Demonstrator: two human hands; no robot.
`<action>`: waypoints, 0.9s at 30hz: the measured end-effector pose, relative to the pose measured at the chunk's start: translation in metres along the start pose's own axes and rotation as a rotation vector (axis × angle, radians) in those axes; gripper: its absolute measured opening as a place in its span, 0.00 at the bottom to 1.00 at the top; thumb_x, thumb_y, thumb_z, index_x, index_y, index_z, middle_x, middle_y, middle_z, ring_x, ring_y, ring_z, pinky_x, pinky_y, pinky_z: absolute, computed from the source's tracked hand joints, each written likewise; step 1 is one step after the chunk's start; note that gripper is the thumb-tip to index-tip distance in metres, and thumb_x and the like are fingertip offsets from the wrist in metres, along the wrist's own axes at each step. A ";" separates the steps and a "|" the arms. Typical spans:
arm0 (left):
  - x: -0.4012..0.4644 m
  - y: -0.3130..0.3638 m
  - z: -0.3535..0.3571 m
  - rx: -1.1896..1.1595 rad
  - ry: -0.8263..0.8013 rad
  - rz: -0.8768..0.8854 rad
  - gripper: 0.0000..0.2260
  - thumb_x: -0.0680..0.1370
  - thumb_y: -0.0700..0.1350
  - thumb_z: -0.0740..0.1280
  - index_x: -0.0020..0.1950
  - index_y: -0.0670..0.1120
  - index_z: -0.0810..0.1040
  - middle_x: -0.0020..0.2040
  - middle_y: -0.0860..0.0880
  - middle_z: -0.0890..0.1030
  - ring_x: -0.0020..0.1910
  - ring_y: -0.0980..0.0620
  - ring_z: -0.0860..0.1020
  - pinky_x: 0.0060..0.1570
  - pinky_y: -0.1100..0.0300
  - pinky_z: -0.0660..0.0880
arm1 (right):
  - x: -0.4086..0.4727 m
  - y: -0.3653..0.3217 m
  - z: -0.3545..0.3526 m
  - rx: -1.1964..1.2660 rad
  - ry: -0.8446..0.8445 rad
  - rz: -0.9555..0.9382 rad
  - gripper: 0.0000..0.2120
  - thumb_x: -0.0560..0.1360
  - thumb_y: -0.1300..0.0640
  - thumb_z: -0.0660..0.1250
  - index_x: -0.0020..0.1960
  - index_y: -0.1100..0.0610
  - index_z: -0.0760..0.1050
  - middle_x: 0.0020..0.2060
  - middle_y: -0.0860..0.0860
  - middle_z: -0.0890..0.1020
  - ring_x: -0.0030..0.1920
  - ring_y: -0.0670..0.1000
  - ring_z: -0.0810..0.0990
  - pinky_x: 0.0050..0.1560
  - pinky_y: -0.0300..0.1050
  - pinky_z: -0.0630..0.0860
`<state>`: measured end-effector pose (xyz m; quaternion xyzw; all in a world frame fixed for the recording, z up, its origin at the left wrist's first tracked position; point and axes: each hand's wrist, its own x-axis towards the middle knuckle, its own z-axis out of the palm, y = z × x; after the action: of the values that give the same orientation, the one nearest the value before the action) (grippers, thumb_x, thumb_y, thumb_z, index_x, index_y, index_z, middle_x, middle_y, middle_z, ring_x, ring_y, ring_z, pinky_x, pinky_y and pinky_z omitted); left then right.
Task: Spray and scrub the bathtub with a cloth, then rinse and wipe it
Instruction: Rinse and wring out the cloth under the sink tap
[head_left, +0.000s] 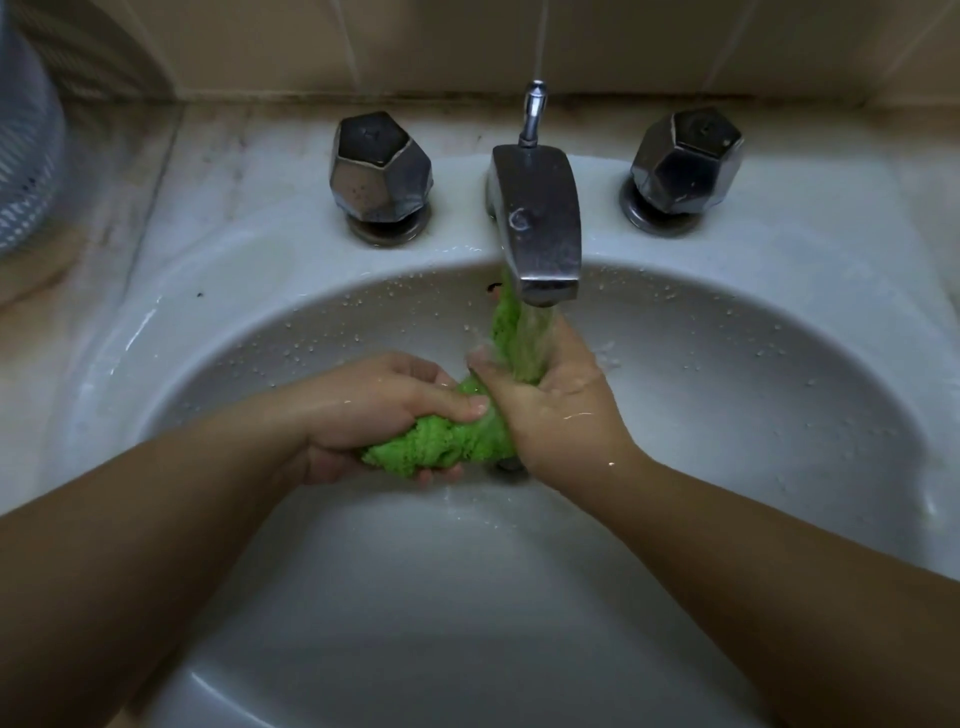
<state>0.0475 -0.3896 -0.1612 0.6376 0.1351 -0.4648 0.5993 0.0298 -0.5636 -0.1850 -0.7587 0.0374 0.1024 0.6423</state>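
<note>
Two hands wring green cloth (452, 441) | left hand (374, 410), right hand (556, 405) gripping | basin (727, 415): running water

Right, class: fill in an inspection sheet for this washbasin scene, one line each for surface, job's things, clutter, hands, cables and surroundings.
Surface: white basin, wet, droplets on its wall.
Job's things: green cloth, bunched, under running water from the spout.
Clutter: nothing seen.
Hands: left hand grips the cloth's lower end; right hand holds its upper part in the stream.
Cables: nothing seen.
Surroundings: two faceted metal knobs, tiled wall, a mesh item at far left, blurred.
</note>
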 end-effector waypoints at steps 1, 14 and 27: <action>0.000 -0.001 0.000 0.029 -0.044 0.002 0.13 0.69 0.45 0.80 0.46 0.41 0.81 0.42 0.35 0.83 0.37 0.43 0.82 0.31 0.58 0.79 | 0.000 -0.002 0.001 -0.033 0.032 0.018 0.09 0.79 0.55 0.73 0.51 0.43 0.76 0.43 0.45 0.84 0.43 0.38 0.83 0.44 0.32 0.77; -0.004 -0.009 0.009 0.293 -0.180 -0.087 0.14 0.75 0.41 0.76 0.56 0.40 0.76 0.43 0.39 0.85 0.38 0.45 0.83 0.34 0.56 0.80 | 0.003 -0.009 0.001 0.026 -0.035 0.402 0.18 0.83 0.40 0.61 0.39 0.48 0.76 0.31 0.44 0.81 0.29 0.38 0.81 0.34 0.31 0.76; 0.010 -0.008 0.000 0.037 0.177 0.208 0.28 0.58 0.37 0.80 0.57 0.40 0.80 0.51 0.36 0.86 0.46 0.41 0.85 0.53 0.49 0.80 | 0.021 -0.018 -0.035 -0.057 -0.080 0.365 0.17 0.73 0.43 0.66 0.47 0.55 0.84 0.44 0.57 0.87 0.50 0.63 0.85 0.58 0.68 0.80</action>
<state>0.0475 -0.3914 -0.1740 0.6975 0.1121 -0.3448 0.6181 0.0570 -0.5935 -0.1661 -0.7526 0.1461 0.2482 0.5921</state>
